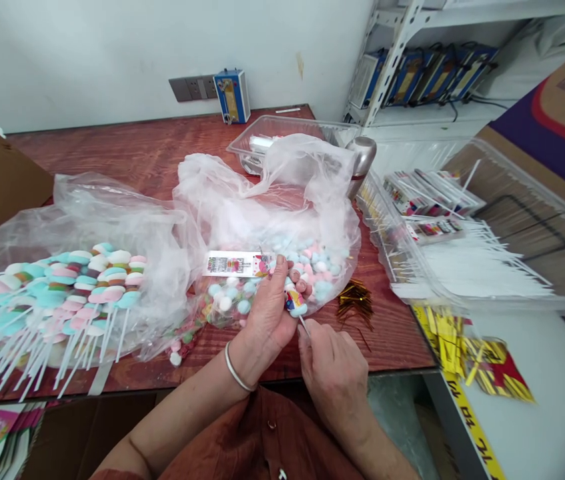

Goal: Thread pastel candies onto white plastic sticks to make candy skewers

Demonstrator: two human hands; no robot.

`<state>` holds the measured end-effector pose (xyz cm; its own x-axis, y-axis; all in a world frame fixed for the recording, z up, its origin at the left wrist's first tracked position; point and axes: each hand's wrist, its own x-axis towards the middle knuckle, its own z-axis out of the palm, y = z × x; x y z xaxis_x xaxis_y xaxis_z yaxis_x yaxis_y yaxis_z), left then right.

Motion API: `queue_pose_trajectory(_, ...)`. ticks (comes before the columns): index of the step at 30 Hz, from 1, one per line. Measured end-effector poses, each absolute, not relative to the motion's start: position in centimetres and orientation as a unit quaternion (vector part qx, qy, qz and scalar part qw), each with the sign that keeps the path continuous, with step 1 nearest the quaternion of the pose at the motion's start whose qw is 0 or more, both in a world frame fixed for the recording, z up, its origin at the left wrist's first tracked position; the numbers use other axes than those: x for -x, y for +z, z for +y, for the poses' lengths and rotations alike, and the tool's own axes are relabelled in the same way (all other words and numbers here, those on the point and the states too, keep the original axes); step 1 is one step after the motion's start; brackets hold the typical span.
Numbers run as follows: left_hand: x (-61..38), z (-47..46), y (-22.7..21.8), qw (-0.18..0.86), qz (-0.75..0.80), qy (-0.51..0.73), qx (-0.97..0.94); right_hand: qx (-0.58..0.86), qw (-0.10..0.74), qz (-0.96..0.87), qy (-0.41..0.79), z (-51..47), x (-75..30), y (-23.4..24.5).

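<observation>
My left hand (273, 308), a bangle on its wrist, is closed around a small marshmallow lollipop (294, 301) with pale blue, white and printed colourful parts. Below it, my right hand (335, 357) pinches the lollipop's white stick (304, 325). A white printed packet (229, 264) juts out to the left from behind my left thumb; whether my fingers grip it is hidden. Just beyond both hands lies an open clear plastic bag (267, 217) with loose pink, blue and white marshmallows (319, 267). Gold twist ties (355, 300) lie right of my hands.
On the left, marshmallow skewers (72, 283) on white sticks rest on another plastic bag (127, 203). At right, a clear bin (432, 283) holds white sticks and printed packets. A metal flask (362, 163) and a clear tray (292, 122) stand behind. Yellow ties (445, 340) lie right.
</observation>
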<state>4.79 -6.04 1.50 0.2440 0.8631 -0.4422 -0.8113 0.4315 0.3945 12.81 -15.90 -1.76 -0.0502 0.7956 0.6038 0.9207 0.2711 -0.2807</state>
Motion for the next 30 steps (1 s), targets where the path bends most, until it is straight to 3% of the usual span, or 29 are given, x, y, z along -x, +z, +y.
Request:
queue_pose_trajectory(2, -4.8, -6.2, 1.5, 0.791, 0.308, 0.526, -0.053, 0.614, 0.395, -0.683, 0.033, -16.0, -13.2, -1.6)
queue_pose_trajectory(7, -4.5, -6.5, 1.4, 0.809, 0.286, 0.509, -0.067, 0.568, 0.505, -0.433, 0.485, -16.0, -14.3, -1.3)
queue_pose_trajectory(11, -4.3, -6.4, 1.6, 0.828, 0.258, 0.497, -0.031, 0.469, 0.546, -0.293, 0.630, -15.9, -14.3, -1.3)
queue_pose_trajectory(19, -4.1, -6.1, 2.0, 0.844, 0.202, 0.496, -0.023, 0.435, 0.562, -0.193, 0.676, -15.8, -13.9, -1.2)
queue_pose_trajectory(23, -4.4, -6.4, 2.4, 0.825, 0.215, 0.519, -0.060, 0.451, 0.573, -0.239, 0.641, -15.9, -14.0, -1.6)
queue_pose_trajectory(26, -4.6, -6.3, 2.5, 0.829, 0.228, 0.511, 0.000, 0.499, 0.550, -0.343, 0.575, -16.1, -14.3, -1.7)
queue_pose_trajectory(30, -4.7, -5.9, 2.3, 0.825, 0.243, 0.507, 0.061, 0.599, 0.483, -0.528, 0.358, -16.4, -14.7, -1.3)
